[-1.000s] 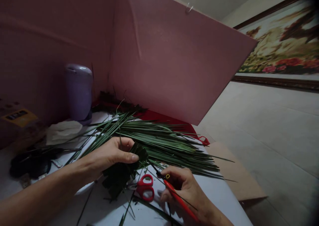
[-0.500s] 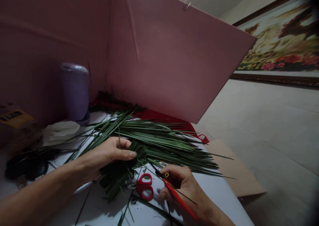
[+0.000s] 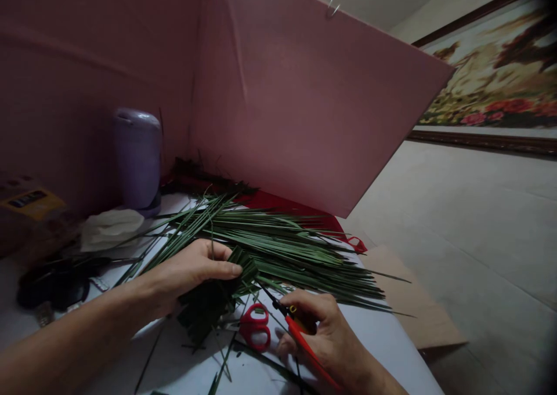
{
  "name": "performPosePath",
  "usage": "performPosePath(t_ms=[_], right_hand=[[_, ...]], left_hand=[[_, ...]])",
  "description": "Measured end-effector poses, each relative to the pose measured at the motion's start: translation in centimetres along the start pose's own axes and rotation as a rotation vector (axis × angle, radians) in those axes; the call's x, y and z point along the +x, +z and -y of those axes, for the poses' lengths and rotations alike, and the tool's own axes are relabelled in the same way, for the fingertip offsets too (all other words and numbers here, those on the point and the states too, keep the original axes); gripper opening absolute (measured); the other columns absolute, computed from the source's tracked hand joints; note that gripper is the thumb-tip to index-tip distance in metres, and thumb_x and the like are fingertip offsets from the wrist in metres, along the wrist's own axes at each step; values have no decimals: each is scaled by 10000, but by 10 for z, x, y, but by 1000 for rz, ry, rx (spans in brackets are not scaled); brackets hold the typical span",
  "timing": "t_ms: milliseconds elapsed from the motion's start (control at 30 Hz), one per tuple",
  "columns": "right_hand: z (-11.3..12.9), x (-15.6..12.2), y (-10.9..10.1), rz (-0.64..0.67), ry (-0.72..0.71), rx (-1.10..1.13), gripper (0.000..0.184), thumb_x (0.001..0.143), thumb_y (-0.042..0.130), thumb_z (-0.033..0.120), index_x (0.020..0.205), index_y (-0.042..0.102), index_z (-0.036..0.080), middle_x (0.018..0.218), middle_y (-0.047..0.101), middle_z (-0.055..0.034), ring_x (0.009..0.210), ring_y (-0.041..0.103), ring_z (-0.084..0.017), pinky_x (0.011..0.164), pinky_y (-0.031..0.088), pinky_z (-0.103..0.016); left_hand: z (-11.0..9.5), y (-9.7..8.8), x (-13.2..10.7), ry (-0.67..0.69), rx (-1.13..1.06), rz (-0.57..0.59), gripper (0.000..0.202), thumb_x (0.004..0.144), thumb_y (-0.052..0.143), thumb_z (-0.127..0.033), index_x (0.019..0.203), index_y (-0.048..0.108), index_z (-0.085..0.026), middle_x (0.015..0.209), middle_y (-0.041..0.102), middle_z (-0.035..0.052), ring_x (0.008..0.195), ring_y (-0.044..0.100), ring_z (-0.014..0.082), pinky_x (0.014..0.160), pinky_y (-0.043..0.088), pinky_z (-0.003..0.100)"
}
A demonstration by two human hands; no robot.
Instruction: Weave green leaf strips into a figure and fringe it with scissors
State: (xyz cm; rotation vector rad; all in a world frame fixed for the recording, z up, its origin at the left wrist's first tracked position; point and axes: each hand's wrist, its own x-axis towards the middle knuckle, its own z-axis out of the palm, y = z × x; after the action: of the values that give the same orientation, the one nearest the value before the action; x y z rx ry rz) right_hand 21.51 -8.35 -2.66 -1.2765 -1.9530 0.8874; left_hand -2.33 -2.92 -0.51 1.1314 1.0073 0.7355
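My left hand (image 3: 206,261) pinches a dark green piece of woven leaf strips (image 3: 209,305) between thumb and fingers, holding it just over the table. In my right hand (image 3: 331,334) is a pair of red-handled snips (image 3: 300,337) with narrow dark blades and a small yellow part near the pivot. The blade tips point up and left, close to the right edge of the woven piece; whether they touch a strip I cannot tell. Red-handled scissors (image 3: 256,326) lie on the table between my hands, their blades partly hidden by the woven piece.
Long green leaf strips (image 3: 296,256) spread behind my hands on the white table (image 3: 369,325). At the left stand a purple container (image 3: 138,160), crumpled white paper (image 3: 111,231) and a black object (image 3: 54,282). A pink panel (image 3: 296,99) rises behind; cardboard (image 3: 404,296) lies beyond the right edge.
The view has shifted slightly, moving the scene a little to the right. The snips' tips have come slightly closer to the woven piece. Both hands keep their holds.
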Motion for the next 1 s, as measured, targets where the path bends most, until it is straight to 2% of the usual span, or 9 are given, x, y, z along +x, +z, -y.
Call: performPosePath(t_ms=[200, 433, 700, 867, 1000], right_hand=[[0, 1, 1, -15, -12, 13, 291, 550, 762, 132, 814, 658, 196, 544, 404, 81, 486, 319, -71, 448, 259, -199], [-2, 2, 0, -15, -40, -23, 301, 579, 762, 294, 831, 649, 175, 569, 409, 61, 506, 315, -83, 459, 263, -218], [4, 2, -1, -26, -85, -68, 301, 642, 712, 408, 802, 638, 164, 582, 401, 48, 524, 304, -89, 480, 249, -237], [7, 1, -1, -11, -43, -66, 306, 644, 703, 424, 776, 624, 160, 572, 376, 46, 531, 296, -92, 466, 227, -240], [5, 1, -2, 41, -34, 39, 275, 662, 697, 396, 744, 605, 150, 585, 367, 47, 520, 288, -79, 463, 232, -235]], left_hand=[[-1, -1, 0, -1, 8, 25, 282, 632, 692, -312, 563, 458, -170, 470, 476, -57, 395, 367, 60, 388, 238, 181], [-6, 4, -5, -29, -58, -16, 294, 629, 688, -301, 558, 426, -188, 457, 440, -74, 380, 353, 60, 376, 256, 174], [-6, 4, -5, -23, -73, 6, 295, 626, 687, -307, 538, 431, -191, 447, 417, -78, 372, 338, 62, 380, 270, 184], [-5, 1, -5, 6, -77, 8, 205, 613, 709, -294, 623, 537, -181, 504, 510, -62, 423, 430, 76, 412, 310, 190], [-6, 1, -6, 74, -113, 67, 191, 610, 708, -186, 764, 596, -184, 688, 635, -18, 576, 544, 112, 540, 405, 225]])
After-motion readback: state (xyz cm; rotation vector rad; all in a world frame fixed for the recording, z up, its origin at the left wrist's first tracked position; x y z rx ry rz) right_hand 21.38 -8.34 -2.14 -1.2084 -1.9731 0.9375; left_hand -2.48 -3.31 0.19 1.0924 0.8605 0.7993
